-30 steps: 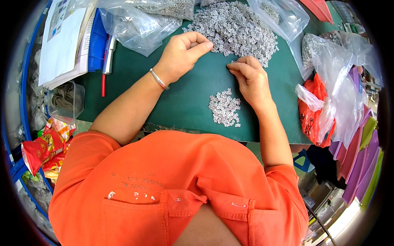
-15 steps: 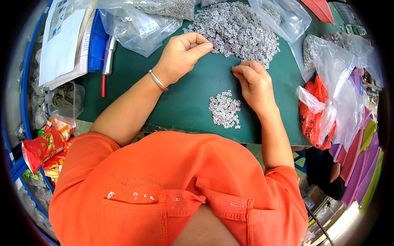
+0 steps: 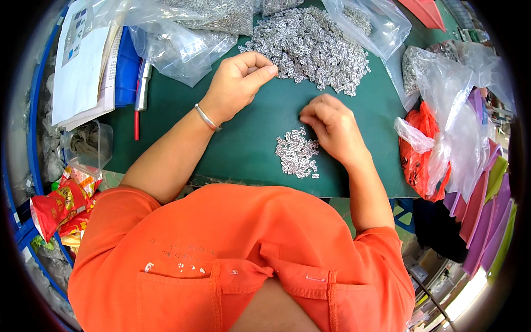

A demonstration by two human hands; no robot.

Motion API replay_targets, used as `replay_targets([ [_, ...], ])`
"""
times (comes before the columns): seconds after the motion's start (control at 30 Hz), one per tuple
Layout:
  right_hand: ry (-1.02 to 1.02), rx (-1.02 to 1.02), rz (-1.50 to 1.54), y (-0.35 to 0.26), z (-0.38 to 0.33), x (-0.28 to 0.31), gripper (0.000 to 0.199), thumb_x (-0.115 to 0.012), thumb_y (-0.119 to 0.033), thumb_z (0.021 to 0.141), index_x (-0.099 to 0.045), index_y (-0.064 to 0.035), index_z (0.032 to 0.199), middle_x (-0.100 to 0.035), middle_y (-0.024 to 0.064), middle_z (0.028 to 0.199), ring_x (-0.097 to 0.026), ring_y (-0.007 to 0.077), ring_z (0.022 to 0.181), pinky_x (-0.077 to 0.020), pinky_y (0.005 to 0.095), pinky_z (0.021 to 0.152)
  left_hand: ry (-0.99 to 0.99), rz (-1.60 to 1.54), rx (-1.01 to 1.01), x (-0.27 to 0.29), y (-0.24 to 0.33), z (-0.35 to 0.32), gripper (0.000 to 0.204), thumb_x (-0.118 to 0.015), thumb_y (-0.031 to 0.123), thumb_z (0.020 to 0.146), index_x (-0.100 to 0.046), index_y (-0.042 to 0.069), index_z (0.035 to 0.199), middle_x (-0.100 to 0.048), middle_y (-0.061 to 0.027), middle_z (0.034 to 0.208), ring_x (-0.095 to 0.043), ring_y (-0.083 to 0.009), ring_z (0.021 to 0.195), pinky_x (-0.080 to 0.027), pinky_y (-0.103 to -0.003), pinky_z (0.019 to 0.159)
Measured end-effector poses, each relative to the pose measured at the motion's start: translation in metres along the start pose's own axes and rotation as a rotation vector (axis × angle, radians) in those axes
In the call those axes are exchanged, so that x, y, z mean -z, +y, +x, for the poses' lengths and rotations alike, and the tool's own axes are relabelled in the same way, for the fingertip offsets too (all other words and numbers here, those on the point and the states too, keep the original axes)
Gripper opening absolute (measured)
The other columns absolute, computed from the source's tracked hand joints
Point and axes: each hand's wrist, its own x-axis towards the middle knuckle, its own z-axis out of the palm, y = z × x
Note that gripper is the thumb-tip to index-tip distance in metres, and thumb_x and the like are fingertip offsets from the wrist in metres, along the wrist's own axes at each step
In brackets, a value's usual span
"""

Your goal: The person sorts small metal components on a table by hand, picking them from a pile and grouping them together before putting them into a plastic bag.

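Observation:
A large heap of small silvery metal pieces (image 3: 315, 47), flat and zigzag-shaped, lies on the green tabletop. My left hand (image 3: 235, 88), with a silver bangle at its wrist, is at the heap's left edge. Its thumb and forefinger are pinched together, and whatever is between them is too small to name. Closer to me lies a small pile of the same pieces (image 3: 297, 153). Just above and right of it is my right hand (image 3: 334, 127), fingertips drawn together and slightly blurred; I cannot make out what they hold.
Clear plastic bags (image 3: 182, 47) of pieces lie at the back. A red-handled tool (image 3: 142, 94), blue tray (image 3: 126, 72) and papers (image 3: 83, 61) sit left, above a clear tub (image 3: 98, 144). On the right hang a red bag (image 3: 417, 152) and clear bag (image 3: 451, 122).
My right hand has come from the heap's near edge toward me and slightly left, closer to the small pile. My left hand stays pinched beside the heap. The whole view has shifted a little.

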Motion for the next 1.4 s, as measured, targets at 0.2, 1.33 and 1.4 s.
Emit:
replay_targets([
  [0.2,0.231,0.083,-0.222,0.005,0.011,0.003,0.015,-0.064,0.003,0.074,-0.065,-0.0022,0.087,-0.061,0.0107,0.094,-0.057,0.0294,0.089,-0.0478,0.0362,0.076,0.001,0.014,0.018,0.000,-0.001,0.002,0.013,-0.058,0.014,0.092,-0.059,0.000,0.091,-0.043,0.0064,0.057,-0.029,0.0001,0.042,-0.021,-0.018,0.038],
  [1.33,-0.111,0.214,0.215,0.011,-0.010,0.020,0.011,-0.063,-0.003,0.078,-0.064,-0.0014,0.089,-0.061,0.0135,0.083,-0.060,0.0315,0.078,-0.0495,0.0374,0.069,-1.267,-0.606,-1.421,-0.083,0.096,-0.092,0.041,-0.066,0.017,0.082,-0.058,0.013,0.123,-0.066,-0.0032,0.095,-0.049,-0.0148,0.052,-0.042,-0.024,0.052],
  [1.4,0.185,0.137,-0.097,0.026,-0.005,0.027,0.012,-0.061,0.000,0.078,-0.064,0.0000,0.090,-0.061,0.0151,0.086,-0.059,0.0329,0.084,-0.0481,0.0388,0.075,-0.912,-0.467,-1.721,-0.081,0.089,-0.090,0.046,-0.063,0.010,0.083,-0.053,0.009,0.128,-0.060,-0.0064,0.112,-0.048,-0.0155,0.070,-0.042,-0.025,0.063],
])
